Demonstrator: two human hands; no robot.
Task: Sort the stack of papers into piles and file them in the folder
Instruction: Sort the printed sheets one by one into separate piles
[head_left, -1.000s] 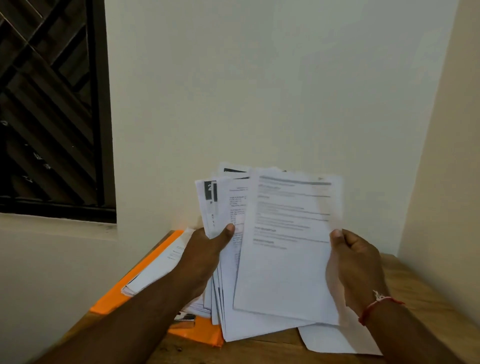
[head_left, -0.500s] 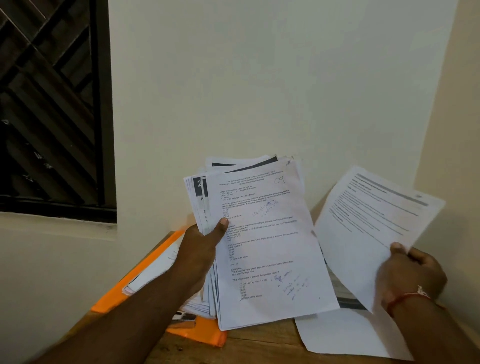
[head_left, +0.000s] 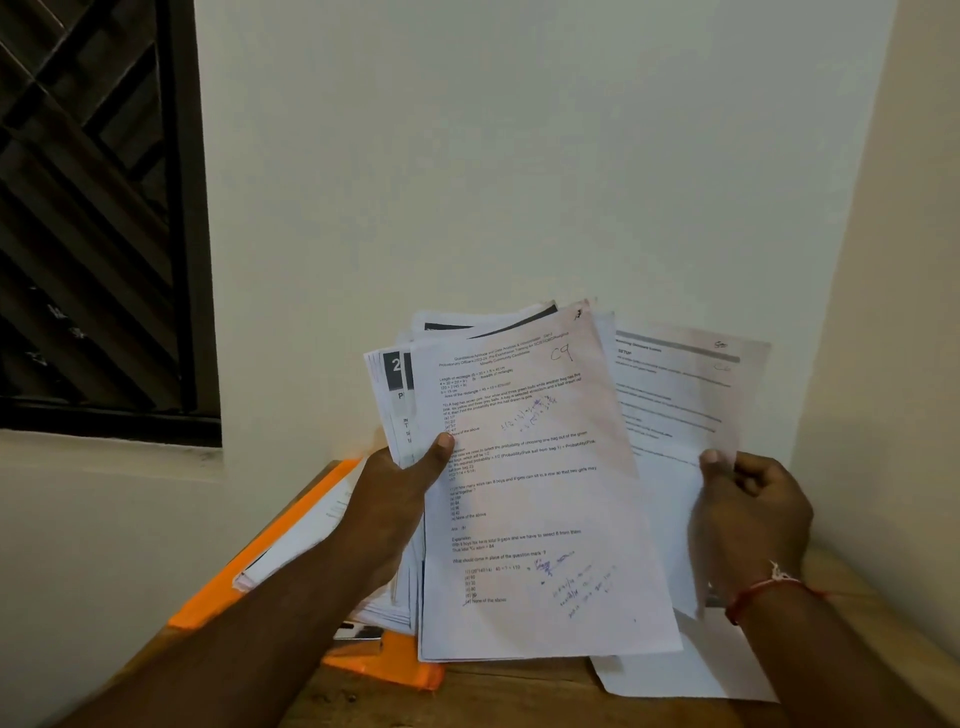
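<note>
Stack of papers (head_left: 530, 493) is held up over the middle of the tabletop (head_left: 519, 691), tilted back, with a printed page marked in blue pen on top. The left hand (head_left: 395, 499) grips its left edge, thumb (head_left: 441, 452) pressed on the top page and the other fingers hidden behind. The right hand (head_left: 753, 509) pinches a single sheet (head_left: 675, 395), blurred, just right of the stack and partly behind it. The orange folder (head_left: 280, 540) lies along the tabletop's left edge with white pages (head_left: 317, 530) on it. A loose page (head_left: 675, 670) lies near the front right corner.
</note>
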